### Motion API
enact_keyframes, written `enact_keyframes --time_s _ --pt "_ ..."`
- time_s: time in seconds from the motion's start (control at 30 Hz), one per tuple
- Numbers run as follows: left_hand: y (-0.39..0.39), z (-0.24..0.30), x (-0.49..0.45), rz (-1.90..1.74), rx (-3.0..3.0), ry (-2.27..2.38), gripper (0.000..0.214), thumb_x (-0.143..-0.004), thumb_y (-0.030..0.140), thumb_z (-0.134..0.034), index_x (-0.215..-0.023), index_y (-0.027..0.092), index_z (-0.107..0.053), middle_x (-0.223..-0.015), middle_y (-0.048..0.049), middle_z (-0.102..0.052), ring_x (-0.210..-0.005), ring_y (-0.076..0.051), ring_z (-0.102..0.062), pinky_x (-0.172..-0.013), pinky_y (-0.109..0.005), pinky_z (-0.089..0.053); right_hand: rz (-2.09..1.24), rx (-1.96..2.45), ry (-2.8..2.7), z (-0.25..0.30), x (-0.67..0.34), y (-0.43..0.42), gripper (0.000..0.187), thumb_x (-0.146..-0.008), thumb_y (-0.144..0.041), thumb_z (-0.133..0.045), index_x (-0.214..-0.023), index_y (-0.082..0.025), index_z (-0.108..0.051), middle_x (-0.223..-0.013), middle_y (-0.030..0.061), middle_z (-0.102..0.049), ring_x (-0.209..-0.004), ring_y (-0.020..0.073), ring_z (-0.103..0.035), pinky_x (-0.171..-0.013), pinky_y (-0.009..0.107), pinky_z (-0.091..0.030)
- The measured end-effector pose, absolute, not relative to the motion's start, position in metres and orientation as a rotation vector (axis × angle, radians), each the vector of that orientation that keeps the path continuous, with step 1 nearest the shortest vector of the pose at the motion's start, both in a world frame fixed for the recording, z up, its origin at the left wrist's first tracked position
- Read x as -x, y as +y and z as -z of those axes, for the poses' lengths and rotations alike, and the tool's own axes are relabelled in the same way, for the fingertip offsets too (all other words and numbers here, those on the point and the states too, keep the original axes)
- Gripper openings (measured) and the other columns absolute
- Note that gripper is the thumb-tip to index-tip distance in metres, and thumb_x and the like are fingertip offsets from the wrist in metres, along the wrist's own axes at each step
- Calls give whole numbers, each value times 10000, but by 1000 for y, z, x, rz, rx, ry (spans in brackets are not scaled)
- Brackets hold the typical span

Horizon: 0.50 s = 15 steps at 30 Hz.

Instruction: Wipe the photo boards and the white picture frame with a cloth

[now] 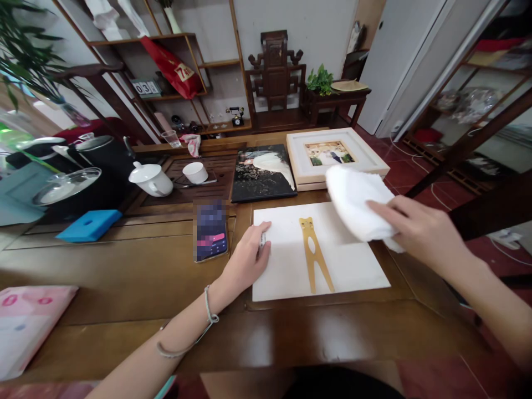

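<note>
My right hand (pixel 415 230) grips a folded white cloth (pixel 359 202), raised over the right side of a flat white board (pixel 278 271). My left hand (pixel 251 252) rests at the board's left edge, its forefinger and thumb apart on the surface. Between them shows a small patch of dark print, too small to read. Flat on the board lies a gold-coloured, two-legged piece (pixel 311 246) with an oval hole and a head like an animal's; it looks like a picture stand.
Behind the board are a dark photo panel (pixel 264 172) and a pale wooden picture frame (pixel 336 155). To the left are a phone (pixel 211 230), a blue block (pixel 88 226), a lidded white cup (pixel 152 179) and a small bowl (pixel 195 173). A pink-and-white packet (pixel 33 327) lies front left.
</note>
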<state>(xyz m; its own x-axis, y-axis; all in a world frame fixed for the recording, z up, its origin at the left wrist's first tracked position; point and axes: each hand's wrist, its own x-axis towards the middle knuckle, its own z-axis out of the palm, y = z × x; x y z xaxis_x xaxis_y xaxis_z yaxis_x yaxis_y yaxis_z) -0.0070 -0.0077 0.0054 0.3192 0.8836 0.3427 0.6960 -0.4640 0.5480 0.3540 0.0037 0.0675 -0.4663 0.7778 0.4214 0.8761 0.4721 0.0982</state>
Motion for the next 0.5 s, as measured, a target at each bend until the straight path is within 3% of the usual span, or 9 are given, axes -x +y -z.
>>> enact_keyframes --time_s 0.13,0.23,0.37,0.43,0.5 --pt "-8 -7 7 -864 -2286 1425 382 -943 164 -460 -1324 156 -470 -1275 -175 -606 -1259 -288 -556 -1039 -486 -469 -7 1322 -2585 -45 -336 -1 678 -749 16 -393 -1380 -194 -521 -1021 107 -593 -915 260 -626 -743 372 -545" --pt "-9 -8 6 -845 -2267 1440 385 -948 170 -455 -1332 142 -466 -1280 -180 -600 -1260 -288 -553 -1052 -487 -460 -318 1275 -2581 -43 -335 -14 815 -700 25 -417 -1472 -236 -410 -1097 86 -573 -984 232 -625 -857 363 -536" --pt "-9 -8 6 -850 -2253 1446 392 -949 169 -459 -1341 173 -461 -1275 -161 -600 -1248 -282 -561 -1048 -484 -464 -539 1213 -2540 -55 -343 -23 705 -765 -49 -488 -1417 -317 -484 -1144 59 -603 -1015 222 -643 -833 330 -545" --pt "-9 -7 6 -861 -2262 1436 394 -949 167 -462 -1343 183 -460 -1274 -155 -600 -1252 -280 -559 -1049 -480 -463 -501 1197 -2539 -61 -345 -22 573 -829 -164 -574 -1376 -325 -531 -1194 71 -609 -1071 250 -634 -887 374 -540" --pt "-9 -6 7 -868 -2273 1428 395 -949 165 -464 -1343 181 -460 -1279 -157 -598 -1258 -281 -553 -1049 -484 -462 -362 1187 -2559 -62 -344 -20 595 -821 -280 -660 -1397 -317 -516 -1323 98 -571 -1214 312 -564 -1001 469 -488"
